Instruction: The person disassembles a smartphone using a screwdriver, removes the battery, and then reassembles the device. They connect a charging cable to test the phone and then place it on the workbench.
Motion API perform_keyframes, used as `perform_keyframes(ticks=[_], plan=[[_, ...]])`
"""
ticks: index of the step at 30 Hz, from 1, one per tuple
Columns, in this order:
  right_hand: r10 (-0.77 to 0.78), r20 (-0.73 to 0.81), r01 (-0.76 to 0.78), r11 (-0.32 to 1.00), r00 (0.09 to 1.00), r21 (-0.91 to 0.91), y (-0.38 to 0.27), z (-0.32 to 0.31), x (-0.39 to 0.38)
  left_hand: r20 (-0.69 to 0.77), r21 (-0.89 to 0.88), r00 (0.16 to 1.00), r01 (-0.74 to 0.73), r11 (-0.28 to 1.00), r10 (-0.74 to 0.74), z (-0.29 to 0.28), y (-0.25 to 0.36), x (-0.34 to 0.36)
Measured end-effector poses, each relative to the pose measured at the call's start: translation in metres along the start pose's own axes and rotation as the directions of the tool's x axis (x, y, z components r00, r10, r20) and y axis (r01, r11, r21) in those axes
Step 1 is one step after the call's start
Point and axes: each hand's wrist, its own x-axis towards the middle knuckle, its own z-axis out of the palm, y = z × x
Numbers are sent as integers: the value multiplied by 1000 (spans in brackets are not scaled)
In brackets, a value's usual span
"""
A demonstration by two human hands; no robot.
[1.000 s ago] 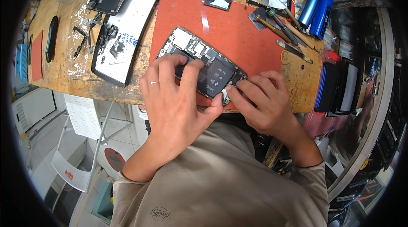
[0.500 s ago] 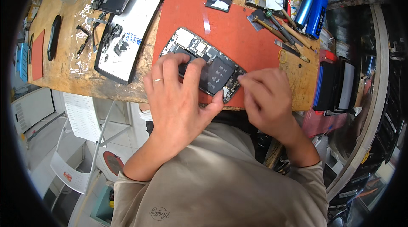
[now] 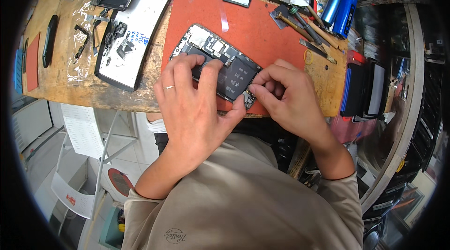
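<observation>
While left hand (image 3: 188, 94) is holding opened phone (image 3: 240, 74), fingers spread, seemingly for steadiness, right hand (image 3: 294, 97) is pinching narrowly at its edge, contents unclear.

A plain grey-beige shirt (image 3: 248, 189) covers the torso, its short sleeves (image 3: 143, 210) ending near the elbows. A small dark print (image 3: 174, 236), round with script lettering, marks its left side. A slim metallic ring (image 3: 170, 87) circles one finger of the left hand (image 3: 190, 95).

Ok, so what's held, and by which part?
The left hand holds the opened phone down, fingers over its near side, thumb by its nearest corner; whether the right hand grips anything cannot be told.
</observation>
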Motion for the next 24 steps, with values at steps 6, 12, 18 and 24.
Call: perform_keyframes(ticks=[6, 12, 18, 24], plan=[[83, 68, -82, 997, 994, -10, -7, -6, 6, -23, -29, 1000, 2, 1000, -3, 4, -2, -2], [109, 168, -103, 994, 980, -46, -10, -15, 19, -34, -11, 999, 4, 1000, -4, 3, -2, -2], [187, 244, -168, 981, 952, -95, -14, -19, 26, -44, -5, 999, -4, 1000, 4, 3, -2, -3], [121, 275, -74, 982, 954, -176, -16, -23, 33, -54, -14, 998, -12, 1000, 11, 4, -3, -4]])
